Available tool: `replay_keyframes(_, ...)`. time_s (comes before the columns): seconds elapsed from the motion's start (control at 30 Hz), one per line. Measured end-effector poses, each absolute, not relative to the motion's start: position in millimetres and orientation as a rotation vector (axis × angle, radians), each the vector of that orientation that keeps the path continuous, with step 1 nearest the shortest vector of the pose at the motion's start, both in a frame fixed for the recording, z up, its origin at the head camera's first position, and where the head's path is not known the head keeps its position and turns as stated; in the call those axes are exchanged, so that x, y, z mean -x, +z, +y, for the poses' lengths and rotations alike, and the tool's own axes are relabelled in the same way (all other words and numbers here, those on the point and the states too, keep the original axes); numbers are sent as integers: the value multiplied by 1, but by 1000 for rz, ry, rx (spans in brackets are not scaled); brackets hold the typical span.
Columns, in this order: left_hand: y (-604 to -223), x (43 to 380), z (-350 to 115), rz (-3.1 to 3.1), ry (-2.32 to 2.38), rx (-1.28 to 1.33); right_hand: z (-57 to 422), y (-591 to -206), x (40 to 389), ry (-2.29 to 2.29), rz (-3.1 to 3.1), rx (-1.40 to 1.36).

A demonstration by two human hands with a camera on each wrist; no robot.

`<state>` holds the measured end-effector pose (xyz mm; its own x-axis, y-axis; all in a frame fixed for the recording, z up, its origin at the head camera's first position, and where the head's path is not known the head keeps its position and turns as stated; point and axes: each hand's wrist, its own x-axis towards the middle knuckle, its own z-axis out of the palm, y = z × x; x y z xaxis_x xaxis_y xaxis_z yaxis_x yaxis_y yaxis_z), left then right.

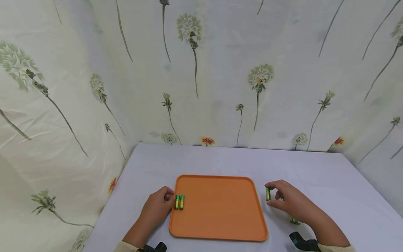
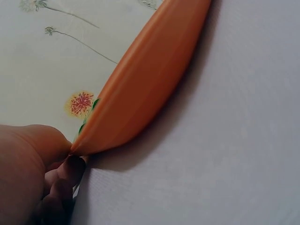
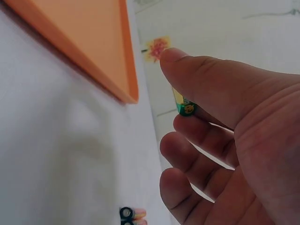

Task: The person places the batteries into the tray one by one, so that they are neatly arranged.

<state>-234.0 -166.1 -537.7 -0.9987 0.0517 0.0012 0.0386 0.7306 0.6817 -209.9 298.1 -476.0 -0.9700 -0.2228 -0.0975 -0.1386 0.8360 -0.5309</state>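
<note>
Head view: battery pinched in right hand, left hand at tray rim

Right hand (image 1: 292, 200) holds one green-and-yellow battery (image 1: 268, 194) between thumb and fingertips, just beyond the right side of the orange tray (image 1: 217, 208) and not touching it. Right wrist view: battery's green end shows between thumb and index finger; remaining fingers loosely bent, spread apart. Height of this battery above the bench (image 1: 201, 159) cannot be judged.

Left hand (image 1: 158, 205) is at the tray's left edge; in the left wrist view, thumb and fingers close narrowly on the rim.

On the tray: a pair of batteries (image 1: 182, 202), side by side near the left rim, lengths running roughly front to back, close to the left fingers.

More batteries (image 1: 294, 221) lie on the bench by the right forearm, partly covered by it; count uncertain. Two ends show at the bottom of the right wrist view.

Behind the bench: pale cloth (image 1: 220, 70), printed with dandelions.
</note>
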Motion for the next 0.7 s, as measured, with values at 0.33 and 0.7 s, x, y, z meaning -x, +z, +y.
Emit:
replay_keyframes(0.33,-537,232,-167,2907,1157,-68,269,-472,224,-891,2843,372)
replay_keyframes(0.7,-539,234,-167,2903,1170,-97,240,-469,232,-990,2791,484)
